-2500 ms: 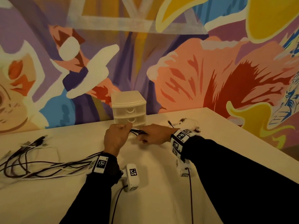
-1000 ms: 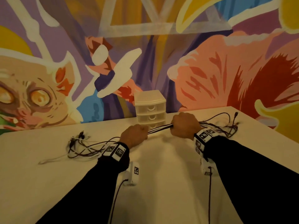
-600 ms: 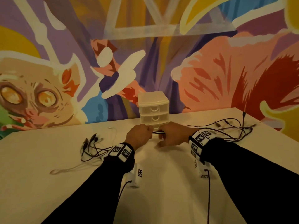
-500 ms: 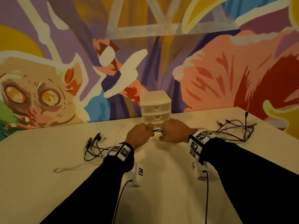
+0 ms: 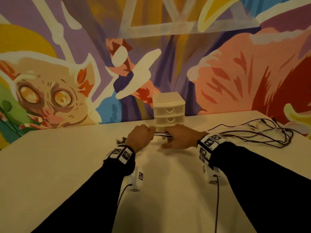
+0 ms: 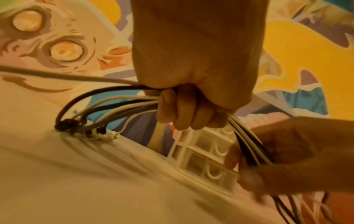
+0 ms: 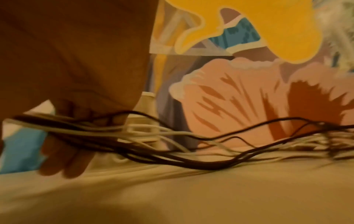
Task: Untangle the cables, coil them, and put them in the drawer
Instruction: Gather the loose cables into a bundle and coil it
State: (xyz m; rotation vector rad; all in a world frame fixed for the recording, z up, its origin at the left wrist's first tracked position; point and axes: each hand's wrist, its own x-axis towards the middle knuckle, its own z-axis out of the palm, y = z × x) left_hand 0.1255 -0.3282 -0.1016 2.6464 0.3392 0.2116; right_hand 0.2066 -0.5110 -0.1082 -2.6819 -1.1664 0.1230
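A bundle of black and white cables (image 5: 162,134) runs between my two hands in front of the small drawer unit (image 5: 169,111). My left hand (image 5: 140,137) grips the bundle in a fist (image 6: 189,109). The plug ends (image 6: 84,130) lie on the table just left of it. My right hand (image 5: 180,138) is close to the left one, with thumb and fingers curled loosely round the same bundle (image 6: 249,153). The rest of the cables (image 5: 262,133) trail off in loose loops to the right (image 7: 210,145). All three drawers look closed.
The white table (image 5: 67,165) stretches left and toward me. The drawer unit (image 6: 206,153) stands against the painted mural wall (image 5: 235,73), directly behind my hands. The table's right edge (image 5: 301,142) is close to the loose cable loops.
My hands, spread apart with the bundle taut a second ago, have come together. The cables' left ends have been drawn in next to my left hand, and more slack lies on the right.
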